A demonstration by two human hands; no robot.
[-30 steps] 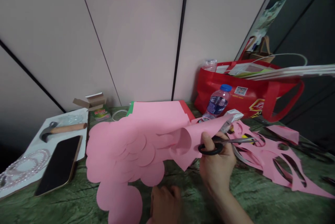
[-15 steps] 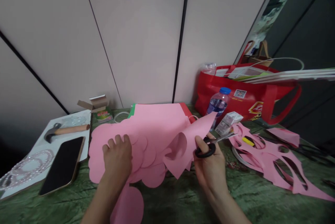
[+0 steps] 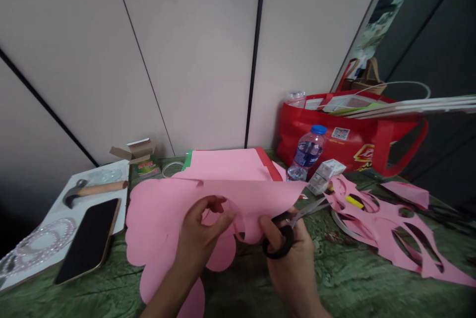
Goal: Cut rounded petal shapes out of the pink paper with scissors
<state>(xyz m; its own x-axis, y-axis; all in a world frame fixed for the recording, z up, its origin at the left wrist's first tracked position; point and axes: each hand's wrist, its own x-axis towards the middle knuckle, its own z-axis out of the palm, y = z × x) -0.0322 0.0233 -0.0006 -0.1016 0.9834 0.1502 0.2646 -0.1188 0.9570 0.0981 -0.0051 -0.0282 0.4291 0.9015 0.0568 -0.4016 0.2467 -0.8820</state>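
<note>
Pink paper covers the middle of the table. My right hand is wrapped round black-handled scissors, whose blades point right, away from the paper. The same hand touches a pink paper sheet with a rounded cutout in its lower edge. My left hand is at that sheet's left part, thumb and fingers curved apart; whether the fingertips touch the paper is unclear. Beneath and to the left lie several pink scalloped paper pieces, overlapping, and some hang toward the front.
To the left lie a hammer, a phone and a string of beads. At the right are a water bottle, a small white box, a red bag and cut pink scraps.
My left hand has moved right from the scalloped pieces to the sheet. The sheet has turned, its upper edge now nearly level. My right hand with the scissors has shifted slightly left and down.
</note>
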